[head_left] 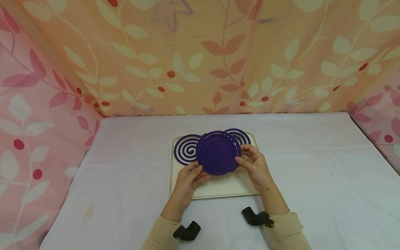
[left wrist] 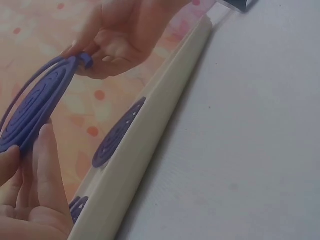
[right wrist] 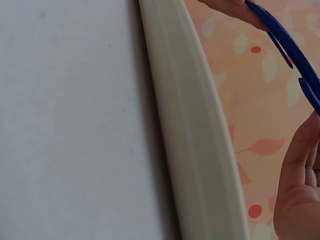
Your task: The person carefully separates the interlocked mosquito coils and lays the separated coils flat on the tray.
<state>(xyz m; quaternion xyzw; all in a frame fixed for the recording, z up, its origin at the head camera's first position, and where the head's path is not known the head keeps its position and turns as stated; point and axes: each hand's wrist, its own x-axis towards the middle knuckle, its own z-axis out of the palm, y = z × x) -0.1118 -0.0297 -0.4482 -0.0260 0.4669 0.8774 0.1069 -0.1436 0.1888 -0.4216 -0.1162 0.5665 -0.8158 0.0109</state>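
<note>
Both hands hold up a purple mosquito coil (head_left: 217, 152), a dense disc that looks like two spirals nested together, tilted above the tray. My left hand (head_left: 187, 180) pinches its lower left edge between thumb and fingers. At its right edge, my right hand (head_left: 256, 165) grips the rim the same way. In the left wrist view the coil (left wrist: 37, 107) appears nearly edge-on, with a strip standing slightly apart from the disc. Behind it, a single loose coil (head_left: 191, 150) lies on the tray's left side. Another loose coil (head_left: 237, 130) at the back right is partly hidden.
The cream rectangular tray (head_left: 225, 189) rests on a white cloth-covered table (head_left: 312, 180). Its raised rim (right wrist: 192, 110) shows closely in the right wrist view. Floral curtains (head_left: 200, 62) stand behind and at both sides. Black curved pieces (head_left: 187, 232) are at the wrists.
</note>
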